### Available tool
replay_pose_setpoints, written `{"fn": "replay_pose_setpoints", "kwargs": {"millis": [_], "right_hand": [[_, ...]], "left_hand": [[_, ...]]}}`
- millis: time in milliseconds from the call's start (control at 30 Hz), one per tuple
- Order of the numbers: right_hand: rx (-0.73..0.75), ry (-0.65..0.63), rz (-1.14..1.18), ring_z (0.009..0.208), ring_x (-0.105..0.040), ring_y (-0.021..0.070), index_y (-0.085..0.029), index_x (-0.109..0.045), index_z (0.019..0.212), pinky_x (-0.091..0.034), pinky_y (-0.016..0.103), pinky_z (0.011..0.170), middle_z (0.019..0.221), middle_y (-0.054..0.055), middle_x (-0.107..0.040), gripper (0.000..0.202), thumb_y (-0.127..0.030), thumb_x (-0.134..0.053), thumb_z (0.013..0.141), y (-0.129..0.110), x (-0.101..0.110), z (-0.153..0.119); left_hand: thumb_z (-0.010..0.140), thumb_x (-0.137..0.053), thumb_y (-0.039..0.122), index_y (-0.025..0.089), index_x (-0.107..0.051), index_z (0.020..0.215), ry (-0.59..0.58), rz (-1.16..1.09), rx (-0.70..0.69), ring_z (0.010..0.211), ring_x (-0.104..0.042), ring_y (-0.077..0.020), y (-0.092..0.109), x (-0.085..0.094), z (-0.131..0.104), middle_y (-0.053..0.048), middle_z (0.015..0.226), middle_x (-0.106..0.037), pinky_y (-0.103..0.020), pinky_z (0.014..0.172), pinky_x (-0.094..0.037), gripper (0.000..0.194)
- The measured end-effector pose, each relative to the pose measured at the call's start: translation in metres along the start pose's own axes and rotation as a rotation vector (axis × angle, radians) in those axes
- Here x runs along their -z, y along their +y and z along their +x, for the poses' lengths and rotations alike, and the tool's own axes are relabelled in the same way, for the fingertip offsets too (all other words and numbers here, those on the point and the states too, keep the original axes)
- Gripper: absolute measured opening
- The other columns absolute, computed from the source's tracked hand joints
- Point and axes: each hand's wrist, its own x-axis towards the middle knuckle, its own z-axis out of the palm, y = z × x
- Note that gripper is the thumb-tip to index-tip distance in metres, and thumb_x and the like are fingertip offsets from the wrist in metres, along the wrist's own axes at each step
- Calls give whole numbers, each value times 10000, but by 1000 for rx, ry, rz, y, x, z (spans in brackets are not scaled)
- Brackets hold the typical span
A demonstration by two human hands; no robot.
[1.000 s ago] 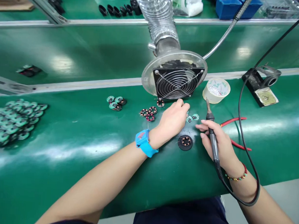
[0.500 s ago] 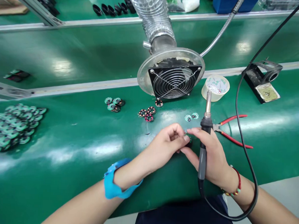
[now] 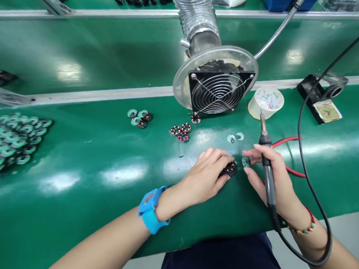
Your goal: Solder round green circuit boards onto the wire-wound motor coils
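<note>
My left hand [image 3: 206, 173], with a blue wrist strap [image 3: 153, 208] on the wrist, has its thumb and fingers around a black round part with copper windings, like a small motor stator [image 3: 230, 168], low at the green table. In my right hand [image 3: 274, 176], a small round green circuit board [image 3: 245, 161] is pinched between thumb and fingertips, a short gap from the stator. The same hand carries a soldering iron [image 3: 268, 170], tip pointing up and away. Two more round boards [image 3: 235, 137] lie just beyond my hands. Red-handled pliers [image 3: 293, 171] rest partly hidden behind my right hand.
A fume extractor fan [image 3: 219, 92] hangs low ahead. Behind the iron tip stands a tape roll [image 3: 265, 104] beside an iron stand [image 3: 320, 97]. Several copper-wound stators [image 3: 184, 128], green-topped stators [image 3: 138, 118] and a large pile [image 3: 15, 139] lie leftward. The iron's cable [image 3: 301, 112] loops at right.
My hands have moved apart. The green board is now away from the stator in my right hand, which shifted right with the iron. The view has shifted slightly.
</note>
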Motion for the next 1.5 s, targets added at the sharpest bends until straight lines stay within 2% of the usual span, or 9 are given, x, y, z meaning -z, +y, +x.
{"fn": "replay_pose_setpoints", "kwargs": {"millis": [100,233,467,600,733,833,967,1167,1500], "right_hand": [[57,-73,31,1007,-670,224,-263,-409,1335,-570,412,857,1155,91,-660,501,-165,-595,880,-3,-4,-3],[138,-188,38,1025,-642,225,-261,-418,1305,-545,435,880,1127,68,-671,444,-145,-563,900,-7,-14,0],[166,-199,-143,951,-615,236,-224,-434,1276,-530,424,798,1086,98,-673,400,-106,-534,907,-4,-19,5],[172,-205,-158,956,-624,237,-229,-431,1290,-532,418,799,1084,96,-673,393,-119,-517,922,-4,-19,6],[171,-252,-97,964,-632,229,-236,-409,1326,-538,418,822,1098,86,-676,410,-148,-505,938,-2,-20,9],[168,-247,-49,1001,-634,230,-248,-377,1357,-538,424,852,1133,82,-666,457,-157,-518,932,1,-20,10],[158,-224,-55,1028,-623,243,-229,-373,1359,-530,428,866,1154,101,-653,493,-148,-552,907,-3,-19,8],[121,-56,-152,856,-606,221,-250,-408,1309,-512,387,744,1001,54,-669,463,-102,-537,889,-24,-24,6],[104,-63,-289,755,-533,201,-207,-483,1231,-422,356,705,868,28,-682,310,-134,-482,930,-18,-34,6]], "left_hand": [[899,-530,186,186,-559,1101,93,15,14,1005,-506,-258,-5,-12,1,-91,1094,-595,-442,873,-429,204],[848,-509,111,159,-553,994,181,41,47,957,-501,-253,-8,-19,-1,-93,1018,-586,-434,853,-435,160],[879,-503,145,170,-497,1101,150,-15,22,969,-515,-251,-10,-8,-8,-96,1055,-596,-428,853,-441,223],[898,-489,124,188,-502,939,153,-48,10,868,-522,-210,-16,1,-9,-55,911,-587,-373,788,-440,77],[927,-475,121,188,-534,857,107,-124,-42,840,-529,-184,-18,6,-7,-35,865,-589,-338,775,-436,113],[924,-489,110,184,-574,877,130,-217,-62,850,-547,-167,-15,6,-6,-28,872,-592,-307,767,-443,122],[898,-527,90,174,-582,844,153,-317,20,812,-561,-142,-11,4,-3,-8,838,-581,-272,725,-438,115],[877,-543,86,168,-586,836,135,-368,108,747,-536,-122,-8,3,-1,9,803,-560,-251,669,-415,101],[881,-519,89,168,-546,802,143,-399,113,728,-512,-110,-8,3,-2,23,779,-533,-246,665,-400,115]]}}
